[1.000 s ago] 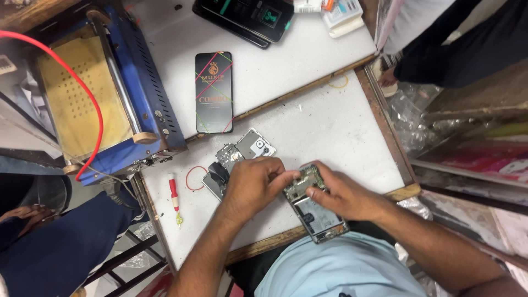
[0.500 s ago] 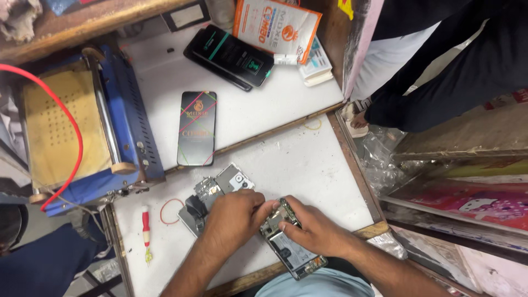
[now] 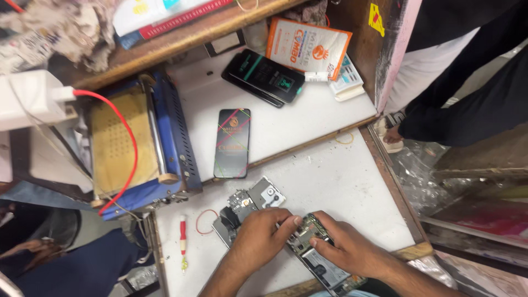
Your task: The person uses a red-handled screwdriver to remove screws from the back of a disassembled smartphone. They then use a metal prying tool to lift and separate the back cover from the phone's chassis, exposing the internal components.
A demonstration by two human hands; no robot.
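Both hands have slid toward 6 o'clock of the view as the head tilted up, baring more shelf. Left hand (image 3: 258, 236) presses down with fingers together on the opened phone (image 3: 319, 258) at 6 o'clock on the bench (image 3: 341, 181), seemingly to steady it; right hand (image 3: 352, 250) has fingers pinched on its upper end. Removed phone parts (image 3: 250, 203) lie touching at 10 o'clock, a red screwdriver (image 3: 182, 235) farther at 9. An intact dark phone (image 3: 232, 143) and blue machine (image 3: 137, 143) sit at 11, well apart.
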